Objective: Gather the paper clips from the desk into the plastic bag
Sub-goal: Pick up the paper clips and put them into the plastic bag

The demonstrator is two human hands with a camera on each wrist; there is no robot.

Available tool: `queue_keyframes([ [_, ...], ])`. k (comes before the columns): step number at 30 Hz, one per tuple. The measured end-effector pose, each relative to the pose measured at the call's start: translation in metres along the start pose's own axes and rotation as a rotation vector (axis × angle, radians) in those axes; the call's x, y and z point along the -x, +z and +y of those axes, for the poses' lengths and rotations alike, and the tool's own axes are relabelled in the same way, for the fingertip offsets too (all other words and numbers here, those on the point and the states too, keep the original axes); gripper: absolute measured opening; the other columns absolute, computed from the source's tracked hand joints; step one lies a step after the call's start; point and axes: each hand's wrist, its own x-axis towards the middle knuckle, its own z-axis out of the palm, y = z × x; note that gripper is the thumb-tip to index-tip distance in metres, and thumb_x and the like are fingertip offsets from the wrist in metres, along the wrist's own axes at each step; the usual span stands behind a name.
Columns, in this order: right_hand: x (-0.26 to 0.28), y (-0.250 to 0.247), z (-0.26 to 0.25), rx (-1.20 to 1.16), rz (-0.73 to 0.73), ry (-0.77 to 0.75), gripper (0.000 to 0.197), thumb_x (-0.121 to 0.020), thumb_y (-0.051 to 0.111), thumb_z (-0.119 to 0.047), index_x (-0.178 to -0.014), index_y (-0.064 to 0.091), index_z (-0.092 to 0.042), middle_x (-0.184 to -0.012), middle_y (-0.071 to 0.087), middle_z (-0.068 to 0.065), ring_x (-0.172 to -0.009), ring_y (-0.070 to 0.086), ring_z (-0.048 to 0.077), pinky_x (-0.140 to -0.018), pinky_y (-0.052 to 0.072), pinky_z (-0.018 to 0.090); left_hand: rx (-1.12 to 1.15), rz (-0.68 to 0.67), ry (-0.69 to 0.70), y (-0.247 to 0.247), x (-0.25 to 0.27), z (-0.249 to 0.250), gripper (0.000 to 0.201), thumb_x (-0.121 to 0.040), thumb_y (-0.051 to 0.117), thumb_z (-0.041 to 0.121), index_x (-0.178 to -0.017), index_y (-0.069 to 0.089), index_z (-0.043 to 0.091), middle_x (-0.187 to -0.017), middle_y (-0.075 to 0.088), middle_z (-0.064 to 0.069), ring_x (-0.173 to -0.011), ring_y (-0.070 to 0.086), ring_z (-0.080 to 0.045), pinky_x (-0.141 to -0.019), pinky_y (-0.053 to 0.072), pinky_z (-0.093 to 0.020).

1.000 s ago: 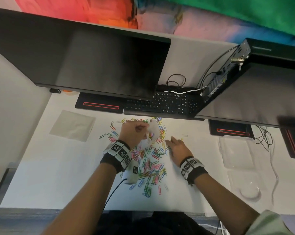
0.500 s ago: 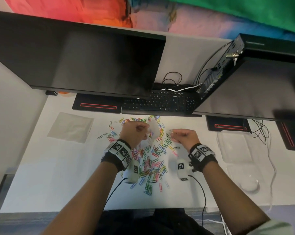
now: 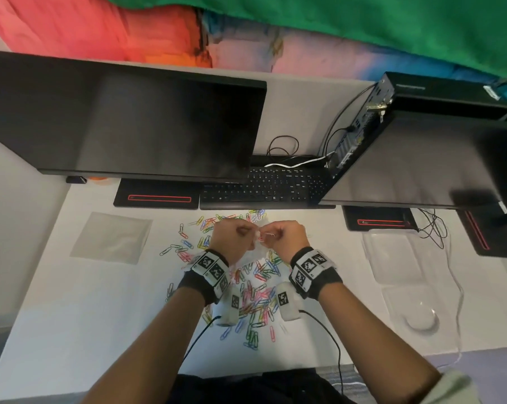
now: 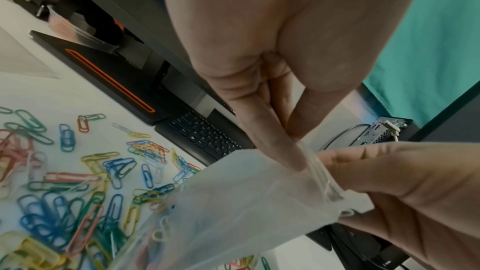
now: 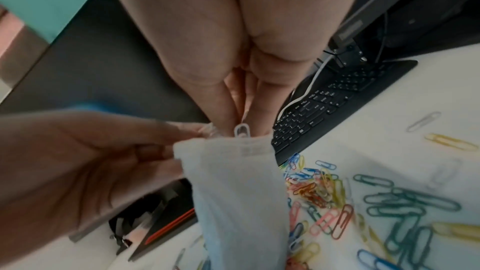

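Note:
Several coloured paper clips (image 3: 258, 290) lie scattered on the white desk (image 3: 71, 316) in front of the keyboard. My left hand (image 3: 232, 237) pinches the rim of a clear plastic bag (image 4: 233, 202), which hangs over the clips. My right hand (image 3: 284, 236) pinches a white paper clip (image 5: 241, 130) right at the bag's (image 5: 239, 192) mouth, its tip touching the rim. A few clips show through the bag's lower part in the left wrist view. In the head view the bag (image 3: 258, 236) is mostly hidden between my fists.
A black keyboard (image 3: 264, 188) sits just behind the clips, under two dark monitors (image 3: 135, 123). A flat clear sheet (image 3: 112, 237) lies at the left. Clear plastic trays (image 3: 392, 258) and cables are at the right. Black stands with red stripes (image 3: 159, 198) flank the keyboard.
My right hand lifted off the desk with a white clip and moved left to the bag's mouth. The left hand kept holding the bag.

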Motion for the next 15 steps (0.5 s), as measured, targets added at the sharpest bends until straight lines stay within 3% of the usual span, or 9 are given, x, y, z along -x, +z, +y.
queue_keyframes([
  [2,0.000,0.001,-0.004,0.118,-0.005,-0.032,0.020,-0.087,0.064,-0.004,-0.099,0.077,-0.015,-0.094,0.075,0.005,-0.082,0.070,0.015,-0.081,0.058,0.027,-0.004,-0.006,0.002,0.000,-0.001,0.001,0.012,-0.092,0.064,0.011,-0.090,0.075,0.013,-0.078,0.075,-0.010,-0.071,0.074,-0.024,-0.074,0.063,-0.037],
  [5,0.001,-0.001,-0.010,0.249,-0.079,-0.098,0.033,-0.091,0.052,0.004,-0.109,0.074,-0.013,-0.106,0.072,0.005,-0.085,0.062,0.011,-0.080,0.048,0.015,-0.015,-0.005,-0.001,0.000,-0.003,0.000,0.012,-0.093,0.063,0.012,-0.094,0.075,0.013,-0.078,0.075,-0.007,-0.072,0.074,-0.021,-0.074,0.063,-0.035],
  [8,0.002,-0.005,-0.015,0.195,-0.074,-0.194,0.027,-0.088,0.060,0.002,-0.101,0.076,-0.016,-0.101,0.074,0.001,-0.084,0.066,0.006,-0.083,0.052,0.014,-0.019,0.013,-0.011,-0.003,-0.006,-0.001,0.013,-0.092,0.064,0.012,-0.099,0.075,0.010,-0.078,0.075,-0.005,-0.070,0.073,-0.017,-0.073,0.063,-0.031],
  [11,-0.002,-0.019,-0.010,0.048,0.043,-0.249,0.021,-0.089,0.062,-0.004,-0.097,0.076,-0.017,-0.099,0.074,-0.004,-0.085,0.065,0.000,-0.078,0.049,0.005,0.000,0.025,-0.047,-0.011,-0.008,-0.003,0.013,-0.092,0.064,0.012,-0.100,0.075,0.009,-0.079,0.075,-0.004,-0.072,0.074,-0.018,-0.074,0.062,-0.031],
  [13,-0.009,-0.029,0.007,0.046,0.153,-0.214,0.025,-0.089,0.058,-0.001,-0.101,0.075,-0.016,-0.104,0.071,-0.002,-0.088,0.063,0.004,-0.078,0.045,0.003,0.001,0.048,-0.042,-0.019,-0.009,-0.006,0.013,-0.091,0.064,0.011,-0.098,0.075,0.011,-0.077,0.076,-0.005,-0.070,0.074,-0.018,-0.072,0.063,-0.033],
  [15,-0.016,-0.035,0.038,0.189,0.172,-0.073,0.030,-0.091,0.055,-0.004,-0.117,0.068,-0.013,-0.122,0.064,0.004,-0.105,0.060,0.014,-0.092,0.043,0.012,-0.013,0.075,-0.033,-0.026,-0.008,-0.007,0.013,-0.091,0.063,0.010,-0.097,0.075,0.011,-0.074,0.075,-0.004,-0.066,0.073,-0.016,-0.069,0.063,-0.031],
])
